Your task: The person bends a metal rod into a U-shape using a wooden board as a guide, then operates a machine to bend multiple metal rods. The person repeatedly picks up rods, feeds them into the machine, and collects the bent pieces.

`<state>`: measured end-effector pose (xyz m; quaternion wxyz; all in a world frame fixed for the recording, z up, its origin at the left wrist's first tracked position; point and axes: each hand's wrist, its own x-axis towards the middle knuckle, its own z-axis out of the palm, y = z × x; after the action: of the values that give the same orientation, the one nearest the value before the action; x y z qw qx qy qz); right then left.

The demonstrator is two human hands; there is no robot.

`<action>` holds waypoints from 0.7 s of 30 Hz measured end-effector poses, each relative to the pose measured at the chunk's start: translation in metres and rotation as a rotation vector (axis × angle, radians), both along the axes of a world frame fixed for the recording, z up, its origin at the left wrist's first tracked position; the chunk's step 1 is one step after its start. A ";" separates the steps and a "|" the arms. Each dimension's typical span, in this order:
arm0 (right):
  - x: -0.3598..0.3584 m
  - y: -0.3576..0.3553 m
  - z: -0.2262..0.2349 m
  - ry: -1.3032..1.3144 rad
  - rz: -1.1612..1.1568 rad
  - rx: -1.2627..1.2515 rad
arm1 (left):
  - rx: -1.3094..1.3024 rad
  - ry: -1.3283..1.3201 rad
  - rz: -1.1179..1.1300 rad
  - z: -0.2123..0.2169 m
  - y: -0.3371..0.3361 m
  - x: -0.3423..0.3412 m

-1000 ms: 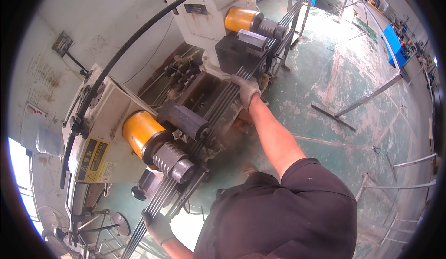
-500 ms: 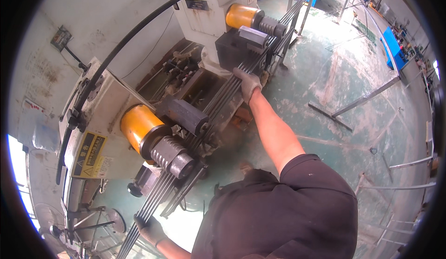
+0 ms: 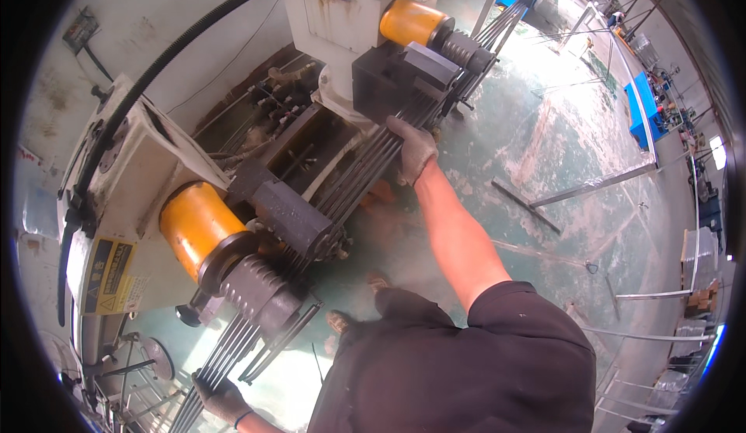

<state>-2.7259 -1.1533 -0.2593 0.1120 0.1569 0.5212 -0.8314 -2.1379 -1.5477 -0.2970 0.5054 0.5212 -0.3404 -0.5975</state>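
Several long thin metal rods [image 3: 364, 170] run side by side from the lower left to the upper right, passing through a machine. At the lower left, my left hand [image 3: 223, 402], in a pale glove, is closed round the rods. Further up, my right hand [image 3: 412, 151], gloved too, grips them between two dark metal blocks, with its fingers partly hidden behind the rods. Below my right hand is a dark block [image 3: 291, 219] lying against the rods. A ribbed dark cylinder [image 3: 264, 289] sits over them nearer my left hand.
Two yellow cylinders [image 3: 203, 227] stick out from the white machine housings [image 3: 140, 176]. A thick black hose [image 3: 194, 40] arches over the left side. Metal bars [image 3: 594, 184] stand and lie on the worn green floor [image 3: 505, 153] to the right. A blue object [image 3: 641, 110] stands further off.
The view has shifted, so the machine appears lower and further left. Both hands keep hold of the rods, at about the same places along the machine.
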 end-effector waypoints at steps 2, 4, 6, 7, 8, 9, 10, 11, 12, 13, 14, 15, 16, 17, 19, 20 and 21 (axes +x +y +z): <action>-0.008 0.002 -0.014 0.023 -0.014 0.019 | -0.137 -0.112 -0.070 -0.016 -0.004 0.011; -0.023 0.008 -0.039 0.075 -0.071 0.004 | -0.118 -0.026 -0.074 -0.027 -0.012 0.021; -0.034 0.008 -0.029 -0.003 -0.077 -0.051 | -0.026 0.141 -0.033 -0.047 -0.033 0.058; -0.036 0.010 -0.022 -0.037 -0.080 -0.080 | -0.003 0.142 -0.033 -0.053 -0.043 0.065; -0.037 0.015 -0.015 -0.071 -0.091 -0.109 | 0.012 0.121 -0.051 -0.057 -0.052 0.068; -0.038 0.015 -0.014 -0.063 -0.089 -0.134 | 0.026 0.100 -0.062 -0.057 -0.054 0.065; -0.040 0.015 -0.014 -0.028 -0.088 -0.142 | 0.077 0.129 -0.015 -0.055 -0.054 0.060; -0.039 0.016 -0.015 0.007 -0.089 -0.151 | 0.129 0.158 0.032 -0.049 -0.053 0.053; -0.037 0.016 -0.017 0.062 -0.089 -0.147 | 0.177 0.180 0.082 -0.042 -0.050 0.050; -0.035 0.016 -0.018 0.117 -0.090 -0.143 | -0.029 -0.084 -0.031 -0.045 -0.044 0.051; -0.035 0.016 -0.017 0.083 -0.088 -0.139 | -0.235 -0.346 -0.148 -0.055 -0.036 0.055; -0.035 0.014 -0.013 0.050 -0.086 -0.139 | -0.446 -0.607 -0.265 -0.059 -0.032 0.062; -0.038 0.013 -0.009 0.026 -0.082 -0.138 | -0.408 -0.581 -0.246 -0.064 -0.037 0.068; -0.039 0.014 -0.008 0.027 -0.088 -0.141 | -0.355 -0.487 -0.237 -0.066 -0.039 0.069; -0.038 0.012 -0.006 0.030 -0.097 -0.154 | -0.252 -0.297 -0.214 -0.065 -0.043 0.069; -0.041 0.014 -0.009 0.021 -0.088 -0.152 | -0.264 -0.292 -0.233 -0.066 -0.043 0.070; -0.045 0.016 -0.009 0.013 -0.076 -0.151 | -0.276 -0.286 -0.250 -0.071 -0.041 0.072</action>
<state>-2.7709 -1.1370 -0.2687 0.0883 0.1624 0.4513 -0.8730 -2.0656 -1.5889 -0.3677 0.4409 0.4803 -0.5489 -0.5232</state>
